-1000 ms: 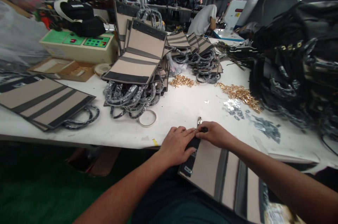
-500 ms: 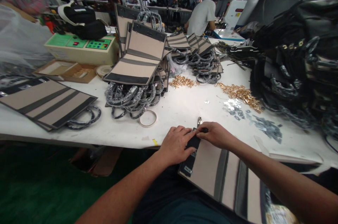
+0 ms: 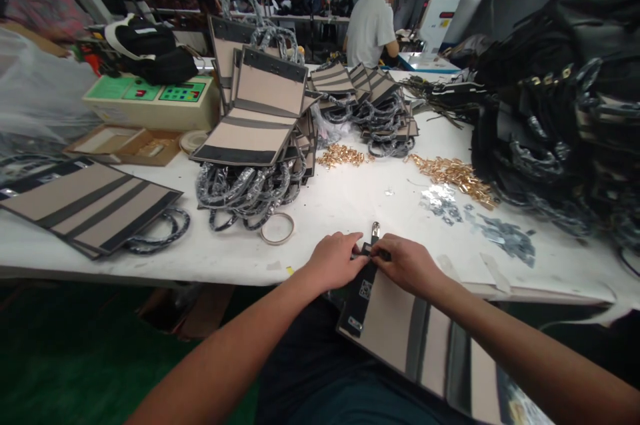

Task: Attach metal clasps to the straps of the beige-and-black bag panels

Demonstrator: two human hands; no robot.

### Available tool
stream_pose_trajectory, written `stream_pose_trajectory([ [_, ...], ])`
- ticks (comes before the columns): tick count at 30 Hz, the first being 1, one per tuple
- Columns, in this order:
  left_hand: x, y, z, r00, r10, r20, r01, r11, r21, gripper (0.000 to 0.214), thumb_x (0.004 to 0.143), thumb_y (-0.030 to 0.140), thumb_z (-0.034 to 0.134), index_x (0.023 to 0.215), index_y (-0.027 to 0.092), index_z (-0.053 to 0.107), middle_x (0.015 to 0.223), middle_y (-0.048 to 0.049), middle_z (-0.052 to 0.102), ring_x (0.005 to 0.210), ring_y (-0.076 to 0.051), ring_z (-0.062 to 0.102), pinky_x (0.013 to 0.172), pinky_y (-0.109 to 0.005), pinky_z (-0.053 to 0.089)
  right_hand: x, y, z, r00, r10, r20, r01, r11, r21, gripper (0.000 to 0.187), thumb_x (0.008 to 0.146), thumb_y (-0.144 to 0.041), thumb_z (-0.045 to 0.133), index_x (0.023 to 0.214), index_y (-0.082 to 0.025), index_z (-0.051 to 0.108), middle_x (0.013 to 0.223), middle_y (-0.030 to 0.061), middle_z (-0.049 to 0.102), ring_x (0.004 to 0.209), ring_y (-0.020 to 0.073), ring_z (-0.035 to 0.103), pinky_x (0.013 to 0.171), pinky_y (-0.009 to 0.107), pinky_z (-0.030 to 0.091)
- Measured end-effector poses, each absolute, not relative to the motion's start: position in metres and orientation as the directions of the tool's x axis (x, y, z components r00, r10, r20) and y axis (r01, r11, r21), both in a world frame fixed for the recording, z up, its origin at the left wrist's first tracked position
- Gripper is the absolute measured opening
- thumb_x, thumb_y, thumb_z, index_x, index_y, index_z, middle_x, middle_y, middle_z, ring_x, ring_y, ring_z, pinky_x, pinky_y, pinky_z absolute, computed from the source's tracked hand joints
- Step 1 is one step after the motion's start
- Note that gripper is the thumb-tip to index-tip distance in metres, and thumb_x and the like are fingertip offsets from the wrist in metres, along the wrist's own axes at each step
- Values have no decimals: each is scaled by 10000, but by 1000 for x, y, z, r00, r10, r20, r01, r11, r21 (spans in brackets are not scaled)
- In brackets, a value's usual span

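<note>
A beige bag panel (image 3: 393, 315) with dark bands rests across my lap, its far end on the table's front edge. At that far corner my left hand (image 3: 336, 261) has closed, thumb and forefinger at the dark border. My right hand (image 3: 407, 261) pinches close beside it, fingertips nearly meeting the left ones. Something small and dark shows within the right fingers; its kind is hidden. A shiny metal fitting (image 3: 375, 229) sticks out just beyond the fingertips. Metal plates (image 3: 361, 289) show on the panel's dark border, nearer to me.
Stacked panels with plastic-wrapped handles (image 3: 250, 138) stand at left centre, near a tape ring (image 3: 277, 229). Gold fittings (image 3: 453, 175) and flat metal pieces (image 3: 507, 238) lie to the right. Black bags (image 3: 540, 118) are heaped at far right. A person (image 3: 373, 25) works at the back.
My left hand has lifted off the panel's dark border, uncovering metal plates, and its thumb and forefinger have come together at the far corner. My right hand stays pinched nearby.
</note>
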State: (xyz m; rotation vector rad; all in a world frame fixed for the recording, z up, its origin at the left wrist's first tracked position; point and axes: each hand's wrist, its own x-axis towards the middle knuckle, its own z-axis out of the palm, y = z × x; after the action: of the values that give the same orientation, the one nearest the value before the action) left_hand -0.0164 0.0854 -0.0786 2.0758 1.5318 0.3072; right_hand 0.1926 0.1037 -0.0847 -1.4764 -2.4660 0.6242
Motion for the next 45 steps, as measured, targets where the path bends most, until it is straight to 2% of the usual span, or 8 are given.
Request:
stream_pose_trajectory([
  [5, -6, 121, -65, 352, 880, -321, 845, -151, 512, 303, 832, 457, 670, 991, 222, 775, 982, -89, 788, 926, -298, 724, 736, -341, 496, 197, 108, -82, -474, 877, -79, 785, 381, -488, 134, 885, -237, 665, 947, -301, 765, 976, 2, 739, 921, 210, 671, 765, 299, 430],
  [10, 0, 134, -61, 380, 769, -513, 833, -43, 551, 179, 793, 344, 663, 693, 196, 659, 624, -22, 673, 573, -210, 684, 564, -277, 450, 200, 112, -85, -447, 890, -86, 787, 346, -510, 59, 853, -264, 692, 890, -275, 736, 928, -1, 747, 866, 211, 659, 725, 301, 404],
  [14, 2, 135, -60, 369, 737, -566, 810, 45, 585, 198, 812, 313, 643, 658, 196, 599, 543, 23, 587, 492, -165, 633, 518, -247, 420, 200, 120, -82, -436, 893, -114, 783, 313, -538, 17, 816, -260, 710, 823, -260, 725, 849, -7, 736, 790, 198, 635, 670, 298, 373],
  [17, 5, 138, -59, 345, 747, -568, 803, 78, 591, 220, 794, 319, 684, 634, 193, 600, 482, 39, 522, 459, -141, 547, 506, -251, 382, 205, 122, -67, -421, 900, -114, 704, 245, -666, 45, 816, -269, 723, 778, -246, 728, 733, -18, 699, 692, 172, 602, 636, 291, 383],
  [23, 10, 153, -63, 280, 714, -641, 801, 195, 567, 223, 742, 335, 756, 638, 185, 627, 465, 48, 466, 436, -123, 422, 479, -274, 327, 214, 107, -33, -88, 976, 200, 174, 212, -962, 349, 916, -504, 715, 719, -223, 652, 616, -9, 606, 570, 158, 536, 559, 300, 428],
  [30, 13, 158, -63, 247, 683, -687, 804, 252, 539, 229, 726, 351, 787, 644, 181, 657, 482, 43, 469, 447, -129, 437, 487, -283, 335, 201, 98, -74, 117, 975, 191, -210, 213, -954, 447, 933, -523, 708, 642, -236, 527, 592, -26, 513, 552, 154, 523, 559, 315, 487],
  [36, 11, 157, -65, 252, 693, -675, 780, 267, 566, 228, 722, 344, 772, 630, 193, 628, 451, 55, 422, 420, -129, 422, 459, -283, 317, 202, 101, -67, 146, 982, 123, -544, 184, -819, 480, 920, -406, 738, 610, -214, 426, 565, -69, 387, 494, 103, 412, 503, 267, 388],
  [45, 9, 157, -70, 286, 695, -659, 756, 260, 601, 232, 717, 329, 757, 604, 204, 597, 426, 57, 421, 407, -130, 421, 449, -285, 315, 196, 104, -75, 118, 992, 33, -619, 99, -779, 494, 888, -404, 732, 594, -214, 384, 546, -71, 354, 453, 91, 369, 457, 260, 342],
])
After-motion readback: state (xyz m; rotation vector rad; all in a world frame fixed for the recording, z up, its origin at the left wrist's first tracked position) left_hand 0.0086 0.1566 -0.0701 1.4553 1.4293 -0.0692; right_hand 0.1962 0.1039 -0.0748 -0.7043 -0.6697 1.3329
